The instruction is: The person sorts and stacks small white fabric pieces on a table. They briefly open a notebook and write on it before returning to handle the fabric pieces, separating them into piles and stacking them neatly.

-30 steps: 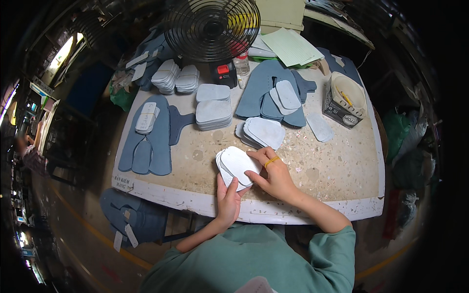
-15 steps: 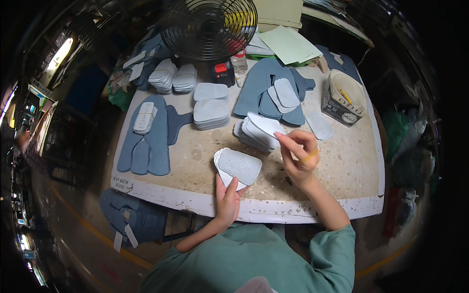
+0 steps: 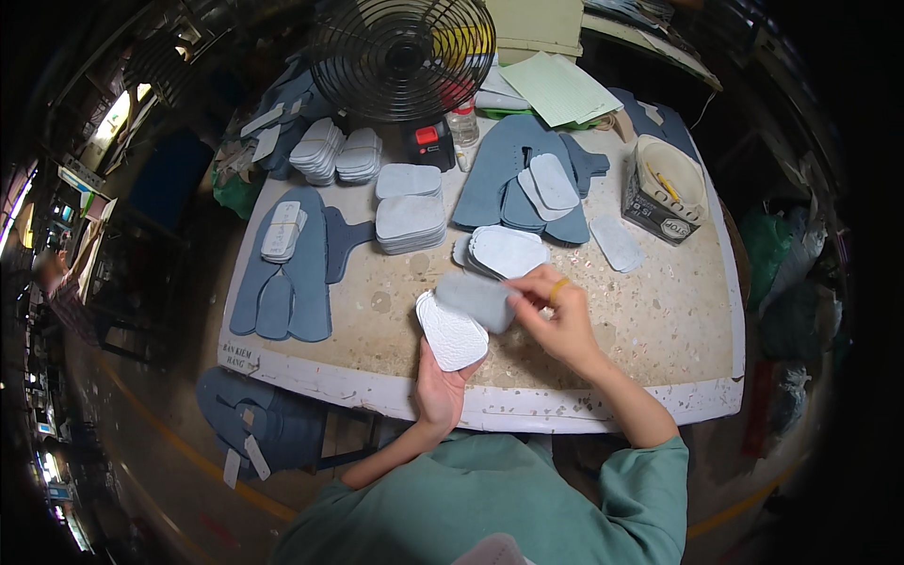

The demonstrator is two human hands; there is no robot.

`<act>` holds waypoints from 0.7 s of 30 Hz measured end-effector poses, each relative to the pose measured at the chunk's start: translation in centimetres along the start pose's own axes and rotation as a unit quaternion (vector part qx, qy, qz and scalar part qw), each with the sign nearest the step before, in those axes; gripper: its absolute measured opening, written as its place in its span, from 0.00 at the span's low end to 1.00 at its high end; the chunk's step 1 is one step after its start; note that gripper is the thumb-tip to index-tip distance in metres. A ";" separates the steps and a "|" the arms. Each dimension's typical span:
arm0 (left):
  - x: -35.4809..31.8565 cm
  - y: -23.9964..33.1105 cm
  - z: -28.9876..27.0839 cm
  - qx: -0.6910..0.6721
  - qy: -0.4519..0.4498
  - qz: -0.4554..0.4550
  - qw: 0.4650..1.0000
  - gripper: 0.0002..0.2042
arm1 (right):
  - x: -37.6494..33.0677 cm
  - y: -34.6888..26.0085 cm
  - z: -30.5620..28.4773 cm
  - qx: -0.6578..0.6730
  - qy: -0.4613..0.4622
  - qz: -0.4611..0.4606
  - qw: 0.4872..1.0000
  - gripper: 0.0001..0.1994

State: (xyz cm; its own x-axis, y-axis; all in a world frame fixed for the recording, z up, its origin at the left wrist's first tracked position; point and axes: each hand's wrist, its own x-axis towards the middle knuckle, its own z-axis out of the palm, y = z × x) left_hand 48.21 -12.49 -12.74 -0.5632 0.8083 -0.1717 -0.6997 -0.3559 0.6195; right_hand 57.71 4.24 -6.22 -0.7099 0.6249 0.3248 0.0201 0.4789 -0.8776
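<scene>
The left hand (image 3: 439, 381) comes up from the table's near edge, palm up, fingers closed under a white pad (image 3: 452, 331) that lies across them and tilts toward the table. The right hand (image 3: 557, 320) reaches in from the right with the wrist bent, thumb and fingertips pinched on the end of a grey pad (image 3: 476, 299). That grey pad is held just above the white one and overlaps its upper right part. Both pads sit over the near middle of the table (image 3: 659, 320), close to the person's chest.

Just beyond the right hand lies a fanned pile (image 3: 507, 250) of pale pads. Farther back stands a neat stack (image 3: 410, 212) of grey pads, with two more bundles (image 3: 339, 153) behind it near the fan (image 3: 403, 55). Blue cut pieces (image 3: 301, 273) lie flat at the left, a small pad bundle on top of them; more blue pieces (image 3: 513, 169) lie at centre right with two pale pads on them.

At the right rear stands an open tin (image 3: 664, 188), lined in white, with a yellow-handled tool inside; whatever else it holds I cannot tell. A single pale pad (image 3: 617, 243) lies just beside it. A small bottle (image 3: 461, 121) stands by the fan's base.
</scene>
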 end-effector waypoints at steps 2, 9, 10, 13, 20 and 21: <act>0.0 0.1 -0.1 -0.015 -0.016 -0.005 1.000 0.24 | 0.2 0.1 -0.2 -0.026 0.099 -0.060 0.993 0.11; -0.2 -0.2 0.7 0.075 0.043 0.028 0.996 0.25 | 0.3 0.4 -0.9 -0.040 0.164 -0.083 0.982 0.12; -0.2 -0.2 0.8 0.085 0.041 0.040 0.995 0.25 | 0.1 0.3 -0.9 -0.073 0.161 -0.105 0.979 0.11; -0.2 -0.2 0.8 0.093 0.029 0.050 0.994 0.26 | -0.8 -0.4 -0.1 -0.138 0.030 -0.187 0.972 0.09; -0.4 0.1 1.1 0.076 0.039 0.041 0.995 0.29 | -1.3 -0.6 0.8 -0.182 -0.080 0.026 0.980 0.19; -0.3 0.1 1.1 0.068 0.032 0.047 0.996 0.28 | -1.1 -0.3 0.6 -0.145 -0.084 0.040 0.985 0.23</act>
State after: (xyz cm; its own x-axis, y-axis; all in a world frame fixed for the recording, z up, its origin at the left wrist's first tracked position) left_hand 48.80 -12.27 -11.80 -0.6543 0.7405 -0.1538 -0.5784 -0.3589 0.7325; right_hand 58.03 3.07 -6.52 -0.8036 0.5691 0.1740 0.2641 0.6031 -0.7527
